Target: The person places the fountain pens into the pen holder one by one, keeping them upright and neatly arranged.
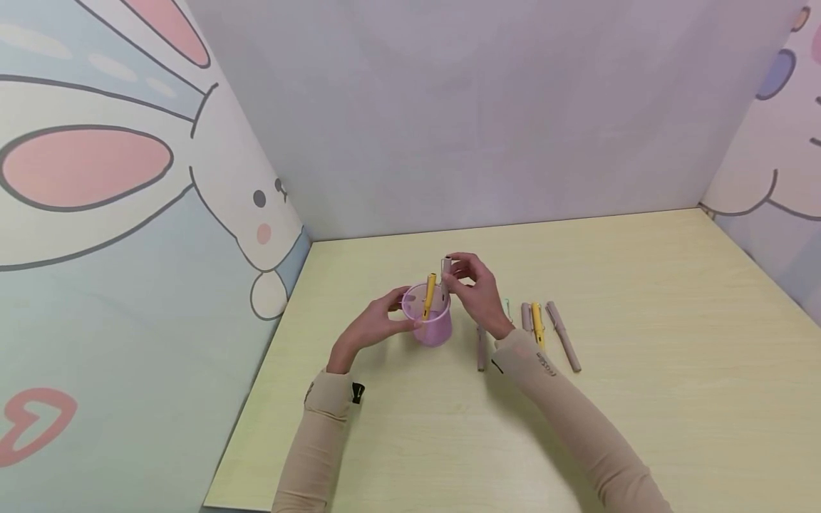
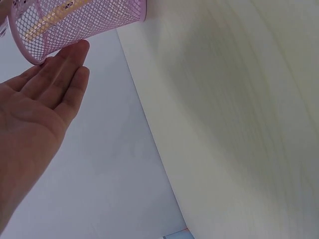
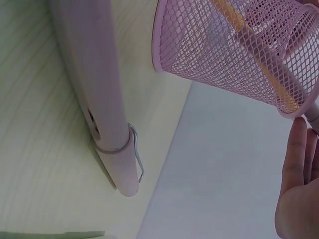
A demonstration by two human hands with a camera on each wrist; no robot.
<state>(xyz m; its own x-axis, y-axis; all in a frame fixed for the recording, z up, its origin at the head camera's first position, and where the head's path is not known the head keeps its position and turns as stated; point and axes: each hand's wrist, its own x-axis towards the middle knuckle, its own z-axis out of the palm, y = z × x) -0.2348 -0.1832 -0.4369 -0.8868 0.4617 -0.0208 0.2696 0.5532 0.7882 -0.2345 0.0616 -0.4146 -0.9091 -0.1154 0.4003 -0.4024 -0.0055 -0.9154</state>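
A pink mesh pen cup (image 1: 435,335) stands on the table with a yellow pen (image 1: 429,298) leaning inside. My left hand (image 1: 372,326) holds the cup, thumb in front and fingers on the far side near the rim. In the left wrist view its extended fingers (image 2: 65,74) touch the mesh. My right hand (image 1: 481,298) pinches a mauve pen (image 1: 447,266) near its top, at the cup's right rim. Through the mesh in the right wrist view, that pen's lower part (image 3: 271,60) shows inside the cup beside the yellow one.
Right of the cup lie mauve pens (image 1: 482,350) (image 1: 564,338), another yellow pen (image 1: 537,322) and a pale green item (image 1: 506,308), partly hidden by the right arm. One mauve pen (image 3: 99,84) looms close in the right wrist view. A pale wall (image 1: 474,121) rises behind the table.
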